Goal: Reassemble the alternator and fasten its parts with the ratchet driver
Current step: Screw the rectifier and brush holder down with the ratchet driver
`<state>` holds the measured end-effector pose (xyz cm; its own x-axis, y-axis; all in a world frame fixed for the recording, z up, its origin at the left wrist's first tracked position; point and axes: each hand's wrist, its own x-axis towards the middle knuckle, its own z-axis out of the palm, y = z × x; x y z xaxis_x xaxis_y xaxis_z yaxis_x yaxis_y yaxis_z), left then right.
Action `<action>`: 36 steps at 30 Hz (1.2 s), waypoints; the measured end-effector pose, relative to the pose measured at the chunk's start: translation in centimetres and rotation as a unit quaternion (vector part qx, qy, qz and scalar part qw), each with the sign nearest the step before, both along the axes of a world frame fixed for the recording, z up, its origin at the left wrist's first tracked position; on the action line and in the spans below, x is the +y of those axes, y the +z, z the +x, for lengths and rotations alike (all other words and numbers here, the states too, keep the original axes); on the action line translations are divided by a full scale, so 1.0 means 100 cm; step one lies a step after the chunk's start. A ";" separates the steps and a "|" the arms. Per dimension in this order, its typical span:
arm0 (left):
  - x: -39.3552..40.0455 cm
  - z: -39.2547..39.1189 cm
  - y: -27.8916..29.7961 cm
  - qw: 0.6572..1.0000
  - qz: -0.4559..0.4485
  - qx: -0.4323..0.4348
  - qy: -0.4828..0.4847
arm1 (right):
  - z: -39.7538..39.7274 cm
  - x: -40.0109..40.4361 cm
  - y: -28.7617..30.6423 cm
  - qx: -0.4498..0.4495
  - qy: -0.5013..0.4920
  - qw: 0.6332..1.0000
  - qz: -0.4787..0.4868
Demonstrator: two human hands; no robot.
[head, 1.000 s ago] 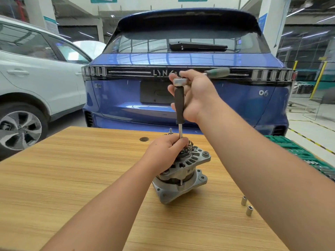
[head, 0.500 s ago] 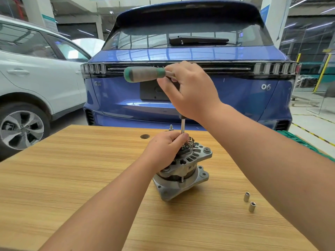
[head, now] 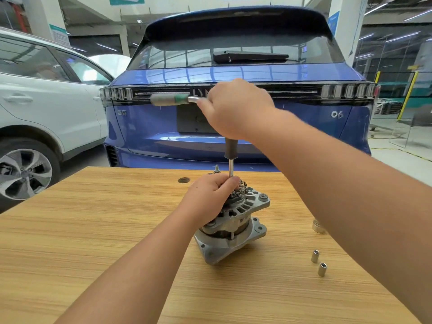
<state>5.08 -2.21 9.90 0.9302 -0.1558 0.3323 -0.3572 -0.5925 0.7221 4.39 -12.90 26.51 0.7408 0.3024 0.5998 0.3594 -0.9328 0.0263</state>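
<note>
While the alternator [head: 233,220] stands on its mounting-flange end near the middle of the wooden table [head: 93,230], tilted a little, its slotted rear housing and terminal hardware face up. Left hand [head: 211,198] sits on top of the housing, fingers curled round the lower end of the ratchet driver's steel shaft [head: 231,168] and the top of the alternator; what the tip engages is hidden under that hand. Ratchet driver [head: 230,146] stands roughly vertical above the unit: black extension grip below, head buried in the right hand [head: 233,108], which is wrapped closed around the top. Its handle [head: 171,99] (grey sleeve, green band, slightly motion-blurred) sticks out horizontally toward the left. One long through-bolt [head: 232,235] shows on the side of the casing between the two housing halves. Right of the alternator, well apart from it, two small metal sockets [head: 318,263] stand upright near each other; a larger metal cylinder [head: 318,226] sits farther back, partly covered by the right forearm. A round hole [head: 183,180] in the tabletop lies just behind the left hand, with a small stud-like part [head: 216,169] beyond it near the far edge. Behind the table: rear of a blue SUV [head: 233,73], white car [head: 46,106] on the left.
</note>
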 end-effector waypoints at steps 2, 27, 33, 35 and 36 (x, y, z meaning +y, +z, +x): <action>0.000 0.000 0.001 1.000 0.003 0.002 0.000 | 0.000 0.000 0.016 0.061 -0.044 0.997 0.008; 0.001 0.002 0.001 1.000 0.002 -0.008 -0.005 | 0.010 -0.004 -0.046 -0.137 0.157 0.962 0.179; 0.000 0.002 0.001 1.000 0.006 -0.012 -0.002 | 0.006 -0.007 -0.046 -0.101 0.174 0.970 0.135; 0.000 0.001 0.001 1.000 0.002 -0.012 -0.001 | 0.005 -0.007 -0.043 -0.093 0.178 0.973 0.113; 0.000 0.001 0.001 1.000 0.001 -0.012 -0.001 | 0.004 -0.008 -0.041 -0.090 0.180 0.974 0.100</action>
<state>5.21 -2.24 9.97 0.9220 -0.1577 0.3537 -0.3748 -0.5936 0.7122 4.82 -13.65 22.41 0.4854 0.3871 0.7839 0.6710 -0.7397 -0.0503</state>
